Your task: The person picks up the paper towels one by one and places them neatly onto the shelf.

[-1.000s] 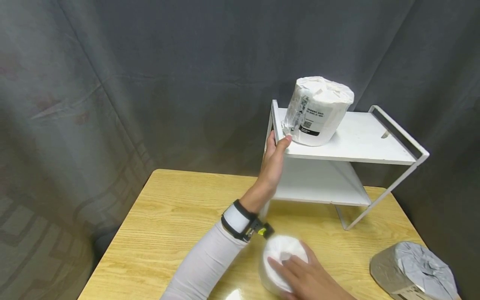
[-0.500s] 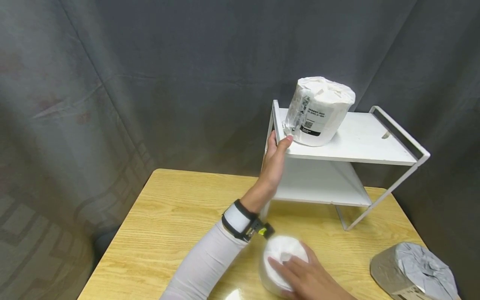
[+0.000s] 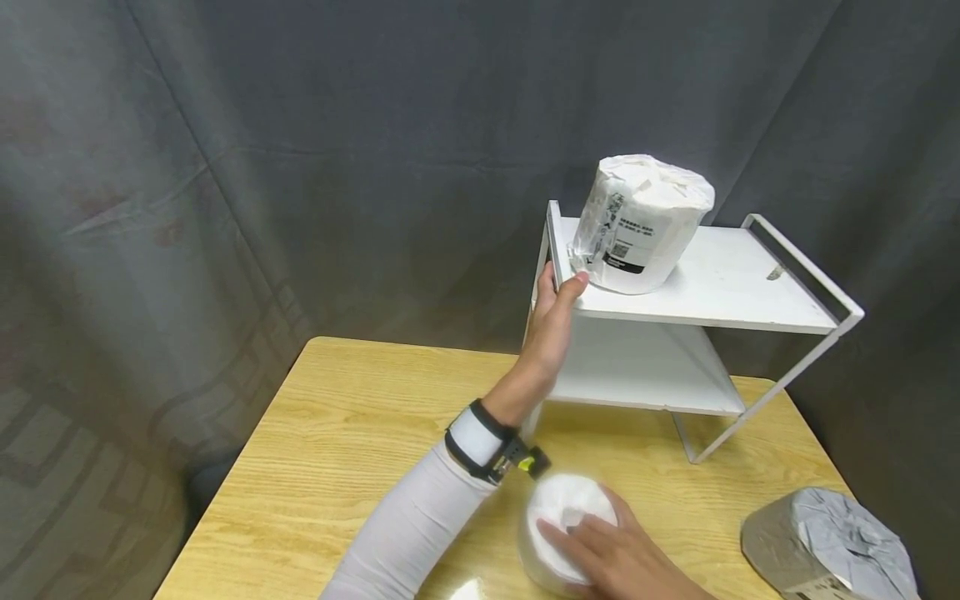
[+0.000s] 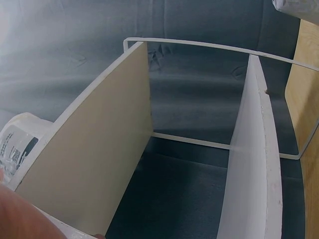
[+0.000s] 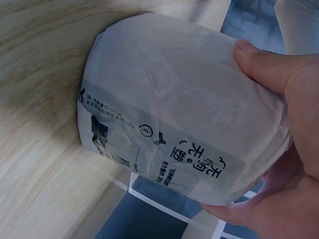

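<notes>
My left hand [image 3: 551,329] grips the left side of a white two-tier shelf rack [image 3: 750,275], its thumb on the edge of the upper board. A paper-wrapped roll [image 3: 652,229] with printed text stands at the left of that board, just beside the thumb. Lower down, my right hand [image 3: 615,554] holds another white paper-wrapped roll [image 3: 558,496] by its top, over the wooden table. In the right wrist view, thumb and fingers spread around one end of this roll [image 5: 164,94], and black print shows on its side.
On the table [image 3: 360,433] at the front right stands a third wrapped roll [image 3: 832,542], looking greyish. The rack's lower board [image 3: 637,367] lies beneath the upper one. Dark grey curtain [image 3: 420,167] hangs behind and around the table.
</notes>
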`<action>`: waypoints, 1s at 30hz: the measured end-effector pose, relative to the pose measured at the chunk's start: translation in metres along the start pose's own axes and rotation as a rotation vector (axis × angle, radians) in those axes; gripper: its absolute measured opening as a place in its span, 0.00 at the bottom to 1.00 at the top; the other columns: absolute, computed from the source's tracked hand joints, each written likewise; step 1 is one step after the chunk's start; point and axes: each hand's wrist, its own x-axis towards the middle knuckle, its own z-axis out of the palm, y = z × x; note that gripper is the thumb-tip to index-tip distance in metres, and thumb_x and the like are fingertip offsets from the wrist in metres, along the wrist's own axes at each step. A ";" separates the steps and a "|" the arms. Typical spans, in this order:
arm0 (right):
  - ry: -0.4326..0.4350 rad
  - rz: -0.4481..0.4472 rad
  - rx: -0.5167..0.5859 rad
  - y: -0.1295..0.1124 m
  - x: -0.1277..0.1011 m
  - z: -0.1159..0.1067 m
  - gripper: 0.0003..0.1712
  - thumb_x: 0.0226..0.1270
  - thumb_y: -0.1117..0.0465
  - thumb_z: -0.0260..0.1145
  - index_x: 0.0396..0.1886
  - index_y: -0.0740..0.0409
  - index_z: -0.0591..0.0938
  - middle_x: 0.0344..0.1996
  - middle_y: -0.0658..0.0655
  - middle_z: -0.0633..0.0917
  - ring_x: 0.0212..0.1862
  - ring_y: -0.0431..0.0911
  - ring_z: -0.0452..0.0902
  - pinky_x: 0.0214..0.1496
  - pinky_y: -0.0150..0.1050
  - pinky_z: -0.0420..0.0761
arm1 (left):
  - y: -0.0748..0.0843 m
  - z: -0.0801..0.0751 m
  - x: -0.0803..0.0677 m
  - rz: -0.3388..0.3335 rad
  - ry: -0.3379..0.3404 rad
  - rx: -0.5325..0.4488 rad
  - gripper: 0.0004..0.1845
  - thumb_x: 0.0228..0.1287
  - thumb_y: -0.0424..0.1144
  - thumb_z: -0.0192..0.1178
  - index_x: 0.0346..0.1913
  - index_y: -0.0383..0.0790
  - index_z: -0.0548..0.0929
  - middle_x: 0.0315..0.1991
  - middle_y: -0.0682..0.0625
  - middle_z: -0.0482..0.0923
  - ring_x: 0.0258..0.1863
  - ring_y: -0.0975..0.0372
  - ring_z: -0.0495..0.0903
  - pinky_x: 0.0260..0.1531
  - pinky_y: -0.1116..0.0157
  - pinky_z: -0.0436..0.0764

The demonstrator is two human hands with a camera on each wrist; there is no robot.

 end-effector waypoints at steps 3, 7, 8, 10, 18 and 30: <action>0.005 -0.006 0.003 0.000 0.000 0.000 0.46 0.60 0.37 0.75 0.74 0.53 0.77 0.37 0.38 0.86 0.45 0.36 0.79 0.86 0.52 0.38 | 0.000 0.000 -0.001 -0.004 -0.003 -0.005 0.45 0.74 0.60 0.51 0.87 0.52 0.49 0.85 0.49 0.55 0.83 0.56 0.54 0.82 0.49 0.53; 0.005 -0.010 0.006 0.000 0.000 -0.002 0.45 0.61 0.37 0.75 0.74 0.54 0.78 0.37 0.39 0.87 0.45 0.36 0.79 0.86 0.52 0.36 | 0.000 0.001 -0.001 0.001 -0.001 -0.006 0.44 0.73 0.60 0.51 0.87 0.52 0.51 0.84 0.49 0.57 0.83 0.56 0.56 0.81 0.49 0.54; -0.004 -0.004 0.006 -0.001 0.000 -0.003 0.46 0.60 0.37 0.75 0.74 0.53 0.77 0.37 0.38 0.87 0.46 0.36 0.79 0.86 0.51 0.35 | 0.000 0.001 -0.001 0.002 -0.001 -0.006 0.44 0.73 0.60 0.51 0.86 0.52 0.51 0.84 0.49 0.58 0.82 0.56 0.56 0.81 0.49 0.54; -0.027 0.009 0.006 -0.001 -0.001 -0.005 0.46 0.60 0.37 0.75 0.75 0.52 0.77 0.37 0.37 0.86 0.46 0.34 0.79 0.86 0.51 0.36 | 0.000 0.001 -0.001 0.006 -0.001 -0.006 0.43 0.73 0.60 0.51 0.86 0.52 0.52 0.83 0.49 0.59 0.82 0.56 0.57 0.81 0.49 0.55; -0.028 0.004 -0.013 0.001 -0.003 -0.008 0.38 0.73 0.36 0.63 0.74 0.52 0.78 0.37 0.37 0.86 0.45 0.34 0.78 0.86 0.50 0.37 | 0.000 0.000 -0.002 0.000 0.006 -0.006 0.44 0.73 0.60 0.51 0.86 0.52 0.52 0.84 0.49 0.58 0.82 0.56 0.57 0.81 0.49 0.55; -0.038 0.014 -0.001 0.005 -0.004 -0.020 0.45 0.63 0.38 0.74 0.76 0.52 0.76 0.38 0.37 0.86 0.46 0.34 0.79 0.86 0.49 0.39 | 0.002 0.000 -0.003 -0.014 0.012 0.013 0.46 0.72 0.61 0.51 0.87 0.51 0.49 0.85 0.48 0.54 0.83 0.54 0.55 0.81 0.47 0.53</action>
